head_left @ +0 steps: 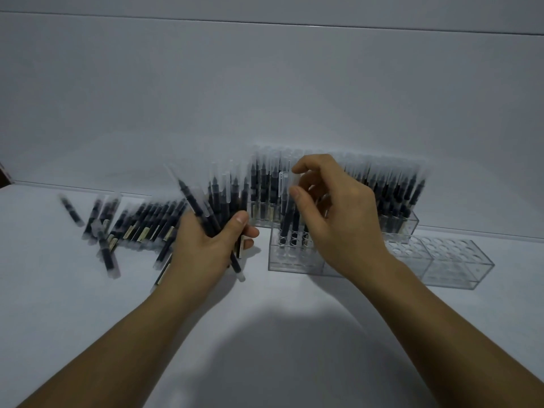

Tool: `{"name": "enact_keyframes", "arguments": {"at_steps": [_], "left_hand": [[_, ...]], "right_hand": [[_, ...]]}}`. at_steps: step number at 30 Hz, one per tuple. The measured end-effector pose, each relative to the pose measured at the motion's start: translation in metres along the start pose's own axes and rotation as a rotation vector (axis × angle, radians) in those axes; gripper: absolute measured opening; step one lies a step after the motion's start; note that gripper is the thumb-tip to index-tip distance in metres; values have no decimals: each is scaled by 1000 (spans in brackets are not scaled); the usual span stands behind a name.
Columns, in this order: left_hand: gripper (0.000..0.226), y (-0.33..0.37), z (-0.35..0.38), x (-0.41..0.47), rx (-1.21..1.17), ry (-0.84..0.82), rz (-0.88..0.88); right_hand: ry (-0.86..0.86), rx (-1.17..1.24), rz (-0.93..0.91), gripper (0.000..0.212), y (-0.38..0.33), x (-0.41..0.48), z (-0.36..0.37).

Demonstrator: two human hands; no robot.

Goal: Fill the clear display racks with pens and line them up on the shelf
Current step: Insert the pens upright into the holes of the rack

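Note:
My left hand (206,245) grips a bundle of dark pens (215,201) with frosted clear caps, held upright and fanned out. My right hand (329,210) pinches the cap end of one pen (287,213) that stands in a hole at the left end of a clear rack (282,260). One or two more pens stand beside it, partly hidden by my fingers. Behind it, against the wall, filled racks (394,195) hold rows of upright pens.
Loose pens (132,225) lie in a heap on the white shelf at the left. Empty clear racks (447,260) with round holes stand to the right of the one I am at. The white wall (265,83) closes the back.

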State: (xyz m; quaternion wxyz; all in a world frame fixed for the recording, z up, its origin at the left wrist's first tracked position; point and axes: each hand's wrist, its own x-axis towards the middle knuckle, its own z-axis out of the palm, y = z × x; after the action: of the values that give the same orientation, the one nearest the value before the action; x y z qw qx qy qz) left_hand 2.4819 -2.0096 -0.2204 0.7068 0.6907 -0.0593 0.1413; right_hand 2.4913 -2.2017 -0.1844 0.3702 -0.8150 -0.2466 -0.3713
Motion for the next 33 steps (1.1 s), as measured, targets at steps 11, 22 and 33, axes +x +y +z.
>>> {"name": "enact_keyframes", "arguments": {"at_steps": [11, 22, 33], "left_hand": [[15, 9, 1, -5, 70, -122, 95], [10, 13, 4, -11, 117, -248, 156], [18, 11, 7, -10, 25, -94, 39]], "right_hand": [[-1, -73, -16, 21, -1, -5, 4], [-2, 526, 308, 26, -14, -14, -9], [249, 426, 247, 18, -2, -4, -32]]}}
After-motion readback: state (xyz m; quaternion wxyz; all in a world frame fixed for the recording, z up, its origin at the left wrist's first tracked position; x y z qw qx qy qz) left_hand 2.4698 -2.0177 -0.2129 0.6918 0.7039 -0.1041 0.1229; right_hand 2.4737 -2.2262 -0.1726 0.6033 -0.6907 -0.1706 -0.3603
